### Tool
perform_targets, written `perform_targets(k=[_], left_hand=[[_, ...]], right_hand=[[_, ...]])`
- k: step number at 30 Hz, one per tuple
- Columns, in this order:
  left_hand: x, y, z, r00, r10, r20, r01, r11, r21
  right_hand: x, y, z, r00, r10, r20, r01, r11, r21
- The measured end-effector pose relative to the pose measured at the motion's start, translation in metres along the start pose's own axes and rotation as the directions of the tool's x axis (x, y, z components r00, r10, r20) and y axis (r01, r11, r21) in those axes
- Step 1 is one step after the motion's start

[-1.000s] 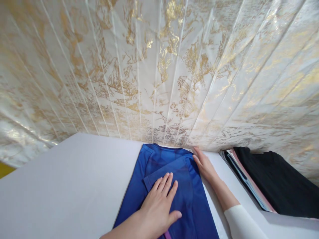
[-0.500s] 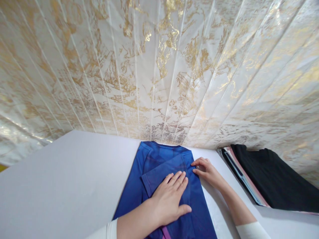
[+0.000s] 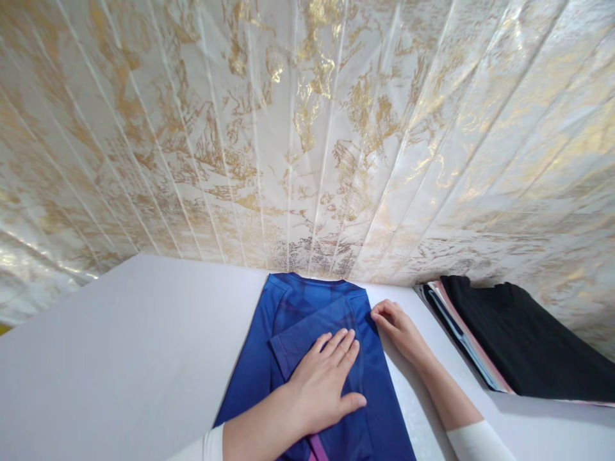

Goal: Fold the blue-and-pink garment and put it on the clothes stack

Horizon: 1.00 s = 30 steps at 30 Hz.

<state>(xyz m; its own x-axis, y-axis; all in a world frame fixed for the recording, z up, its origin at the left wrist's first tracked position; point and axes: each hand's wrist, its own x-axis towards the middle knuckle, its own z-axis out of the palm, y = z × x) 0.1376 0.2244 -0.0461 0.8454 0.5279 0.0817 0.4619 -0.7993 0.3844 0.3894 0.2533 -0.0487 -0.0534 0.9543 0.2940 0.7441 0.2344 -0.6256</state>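
A blue shirt [image 3: 317, 292] lies on the white table, its sides and a sleeve folded inward, the collar at the far end. My left hand [image 3: 324, 381] rests flat on the folded sleeve, fingers stretched out and thumb apart. A strip of purple [image 3: 317, 446] shows below that wrist. At the shirt's right edge, near the shoulder, my right hand [image 3: 394, 323] has thumb and fingertips pinched together on the fabric edge. The near end of the shirt runs out of view at the bottom.
To the right stands a stack of folded clothes with a black garment [image 3: 533, 339] on top and pink, light blue and grey edges [image 3: 468, 336] below. The white table [image 3: 125, 358] meets a gold-patterned, shiny wall covering [image 3: 307, 141] at the back.
My right thumb and fingers, apart before, have closed into a pinch at the shirt's right edge. My left hand stays flat on the sleeve. The view has shifted slightly.
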Motion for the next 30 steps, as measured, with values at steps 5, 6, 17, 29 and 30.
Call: perform_targets(k=[5,6,17,29,30], left_hand=[[0.0,0.0,0.0,1.0,0.003,-0.004,-0.003,1.0,0.001],[0.0,0.0,0.0,1.0,0.005,-0.005,-0.005,1.0,0.005],[0.001,0.0,0.0,1.0,0.008,-0.023,-0.008,1.0,0.001],[0.001,-0.002,0.003,0.999,0.015,-0.036,-0.015,1.0,0.018],[0.001,-0.002,0.003,0.999,0.016,-0.036,-0.015,1.0,0.019]], right_hand=[[-0.008,-0.001,-0.006,0.999,0.022,-0.034,-0.022,1.0,0.013],[-0.01,-0.002,-0.006,0.999,0.018,-0.032,-0.018,1.0,0.007],[-0.008,-0.006,0.015,0.999,-0.044,-0.007,0.042,0.978,-0.203],[-0.022,-0.003,0.0,0.993,0.003,-0.118,-0.014,0.995,-0.094],[-0.026,-0.005,-0.001,0.995,0.008,-0.1,-0.015,0.997,-0.072]])
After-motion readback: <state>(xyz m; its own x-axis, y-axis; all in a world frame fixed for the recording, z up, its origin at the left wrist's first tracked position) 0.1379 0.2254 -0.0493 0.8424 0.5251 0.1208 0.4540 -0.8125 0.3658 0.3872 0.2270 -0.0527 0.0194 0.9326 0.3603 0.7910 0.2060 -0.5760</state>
